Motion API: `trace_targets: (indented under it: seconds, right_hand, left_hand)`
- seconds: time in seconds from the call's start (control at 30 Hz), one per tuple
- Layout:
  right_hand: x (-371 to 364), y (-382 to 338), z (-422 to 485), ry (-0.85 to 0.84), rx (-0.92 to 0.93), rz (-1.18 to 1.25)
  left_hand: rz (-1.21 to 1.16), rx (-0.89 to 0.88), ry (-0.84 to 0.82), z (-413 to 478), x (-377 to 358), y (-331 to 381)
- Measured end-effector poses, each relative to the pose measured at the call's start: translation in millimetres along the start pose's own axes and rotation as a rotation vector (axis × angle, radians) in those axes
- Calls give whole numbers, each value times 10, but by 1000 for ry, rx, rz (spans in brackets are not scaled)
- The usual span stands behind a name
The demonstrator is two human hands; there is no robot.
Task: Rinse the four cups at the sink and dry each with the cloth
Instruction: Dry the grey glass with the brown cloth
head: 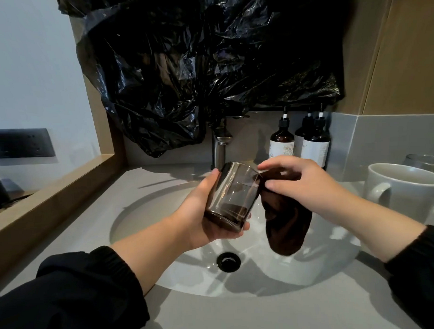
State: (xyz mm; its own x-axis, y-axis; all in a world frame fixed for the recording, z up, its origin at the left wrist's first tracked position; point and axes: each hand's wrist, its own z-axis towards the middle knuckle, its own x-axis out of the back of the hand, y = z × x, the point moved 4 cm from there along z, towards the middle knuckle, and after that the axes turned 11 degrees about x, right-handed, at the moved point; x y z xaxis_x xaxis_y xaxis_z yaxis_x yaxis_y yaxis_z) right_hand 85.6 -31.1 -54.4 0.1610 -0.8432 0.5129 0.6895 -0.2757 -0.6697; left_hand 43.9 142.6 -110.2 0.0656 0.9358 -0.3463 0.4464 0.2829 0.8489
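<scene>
Two black sleeves (80, 287) reach in over the grey worktop (241, 316). Just beyond its near edge lies the white sink (144, 216), its basin wet and glinting around a black drain (228, 261).

Above the basin the left hand (200, 214) grips a smoky glass (233, 195), with the fingers curled under its thick base and the thumb along the side. The glass is tilted, mouth up and to the right. Its tint darkens near the base, and whether any water is left inside cannot be told.

The right hand (302, 181) pinches a dark brown cloth (287, 226) at the rim of the glass, with fingertips on the top of the cloth. The upper end of the cloth meets the rim, but how far it goes inside cannot be told. The rest hangs loose over the basin, right of the drain.

Farther right, a white mug (406, 194) stands upright on the worktop, handle to the left. Its inside shows only white wall and its bottom is hidden. A clear glass (425, 160) stands just behind it, partly hidden.

At the back a metal tap (220, 149) rises behind the sink. Three dark pump bottles (283, 142) with white labels stand close together to its right, and their fill cannot be seen. Crumpled black plastic (195, 66) hangs over the wall above. A dark socket plate (21, 143) sits on the left wall.
</scene>
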Motion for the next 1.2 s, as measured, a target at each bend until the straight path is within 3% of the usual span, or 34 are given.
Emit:
trace_targets:
  seconds: [0.1, 0.33, 0.47, 0.63, 0.83, 1.03, 1.2]
  right_hand:
    - [-75, -21, -43, -175, -61, 157]
    - [-69, -32, -36, -102, -98, 68]
    - [-80, -36, -26, -68, -147, 11]
    - [-146, -18, -19, -46, -171, -32]
    - [-197, -26, -41, -50, -169, 49]
    - [-18, 46, 21, 231, -184, 192]
    - [-33, -158, -45, 290, 70, 13]
  left_hand:
    - [30, 17, -25, 4, 4, -11]
    - [175, 44, -73, 28, -28, -30]
    - [326, -119, 159, 87, 3, 18]
    - [568, -258, 267, 67, -73, 28]
    - [366, -150, 211, 39, -58, -20]
    - [73, -119, 159, 12, -17, 1]
    - [51, -135, 146, 9, -12, 1]
